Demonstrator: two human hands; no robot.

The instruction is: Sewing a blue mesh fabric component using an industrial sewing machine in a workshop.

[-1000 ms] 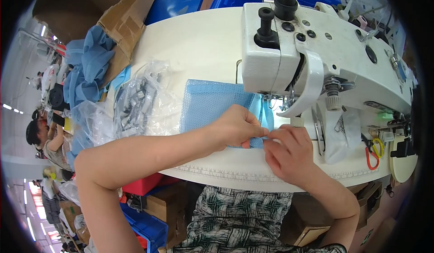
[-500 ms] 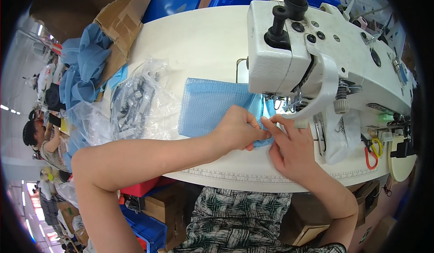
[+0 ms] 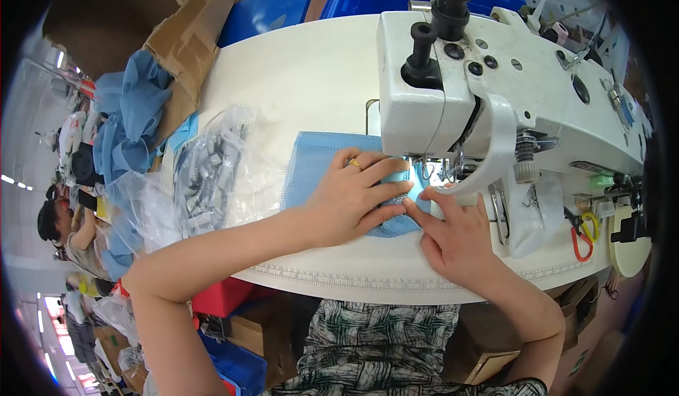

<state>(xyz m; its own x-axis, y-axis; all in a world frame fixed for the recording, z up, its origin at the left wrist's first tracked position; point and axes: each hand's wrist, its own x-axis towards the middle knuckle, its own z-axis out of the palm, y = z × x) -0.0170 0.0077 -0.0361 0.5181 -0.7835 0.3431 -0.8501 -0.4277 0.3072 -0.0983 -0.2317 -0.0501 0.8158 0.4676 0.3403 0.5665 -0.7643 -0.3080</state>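
A piece of light blue mesh fabric (image 3: 318, 157) lies on the white sewing table, its right edge beneath the needle area of a white sewing machine (image 3: 417, 113). Spread flat over the mesh is my left hand (image 3: 353, 194), fingers stretched toward the needle, a ring on one of them. My right hand (image 3: 456, 237) rests at the fabric's right edge, just in front of the machine. Its fingers are apart, the fingertips touching a smooth blue strip (image 3: 419, 182) by the needle. Part of the mesh is hidden under my left hand.
Left of the mesh lies a clear plastic bag (image 3: 216, 162) of grey parts. Beyond it, blue fabric (image 3: 134, 113) spills from a cardboard box (image 3: 185, 49). Tweezers (image 3: 501, 212) and red-and-yellow scissors (image 3: 583, 240) lie at right. A ruler strip (image 3: 339, 280) follows the table's front edge. Another person (image 3: 78, 233) sits far left.
My left hand has gone from a pinch on the fabric's near edge to lying flat with fingers extended over the mesh. The right hand stays at nearly the same place.
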